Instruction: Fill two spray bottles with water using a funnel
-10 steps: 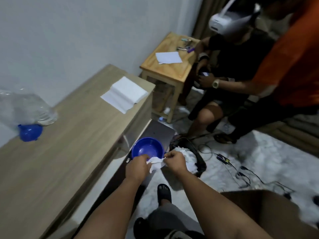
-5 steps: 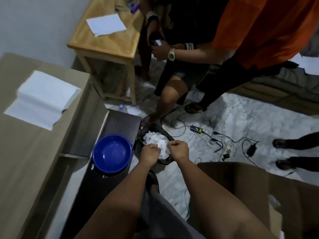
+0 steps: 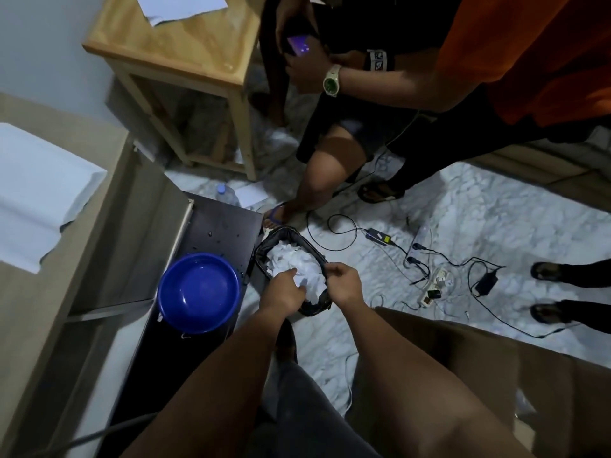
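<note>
Hands now apart over bin [image 3: 264,251], left hand [image 3: 284,290] pressing tissue [image 3: 297,262], right hand [image 3: 344,282] empty, loosely curled

A deep blue bowl [image 3: 198,293] is seen on a black, glossy low surface [image 3: 211,233] speckled with pale droplets. White crumpled tissue [image 3: 294,264] is held in a bin lined with a black bag [image 3: 269,246]. The floor [image 3: 469,219] is patterned in white marble with grey veining and is crossed by black cables [image 3: 344,233]. A light honey-coloured wooden table [image 3: 185,51] carries a white sheet [image 3: 180,4]. A beige wood-grain desk [image 3: 109,180] bears folded white paper [image 3: 36,196]. An orange shirt [image 3: 535,51] and a white watch with a green face [image 3: 331,81] are worn by a bystander.
</note>
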`<act>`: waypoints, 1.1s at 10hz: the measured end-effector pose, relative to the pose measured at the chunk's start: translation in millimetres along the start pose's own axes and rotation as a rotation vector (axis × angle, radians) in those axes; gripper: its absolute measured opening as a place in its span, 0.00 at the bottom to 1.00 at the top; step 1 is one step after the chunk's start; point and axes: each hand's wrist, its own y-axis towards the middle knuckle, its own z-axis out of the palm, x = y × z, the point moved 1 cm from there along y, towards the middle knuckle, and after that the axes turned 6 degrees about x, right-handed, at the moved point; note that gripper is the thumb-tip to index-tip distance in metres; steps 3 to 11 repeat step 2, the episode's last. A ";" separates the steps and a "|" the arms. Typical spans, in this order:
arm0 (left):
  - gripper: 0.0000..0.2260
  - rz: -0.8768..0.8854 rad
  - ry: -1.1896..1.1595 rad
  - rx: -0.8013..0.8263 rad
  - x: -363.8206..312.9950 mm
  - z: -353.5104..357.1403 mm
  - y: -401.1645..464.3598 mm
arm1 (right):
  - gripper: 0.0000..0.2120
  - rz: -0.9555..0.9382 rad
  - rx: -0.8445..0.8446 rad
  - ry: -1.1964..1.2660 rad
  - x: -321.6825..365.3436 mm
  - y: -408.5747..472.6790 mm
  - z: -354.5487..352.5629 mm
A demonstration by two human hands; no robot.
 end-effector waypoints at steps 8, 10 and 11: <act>0.24 0.021 0.050 -0.035 1.8 -10.2 -5.8 | 0.16 -0.004 0.009 -0.086 5.0 -4.9 -10.0; 0.24 0.021 0.050 -0.035 1.8 -10.2 -5.8 | 0.16 -0.004 0.009 -0.086 5.0 -4.9 -10.0; 0.24 0.021 0.050 -0.035 1.8 -10.2 -5.8 | 0.16 -0.004 0.009 -0.086 5.0 -4.9 -10.0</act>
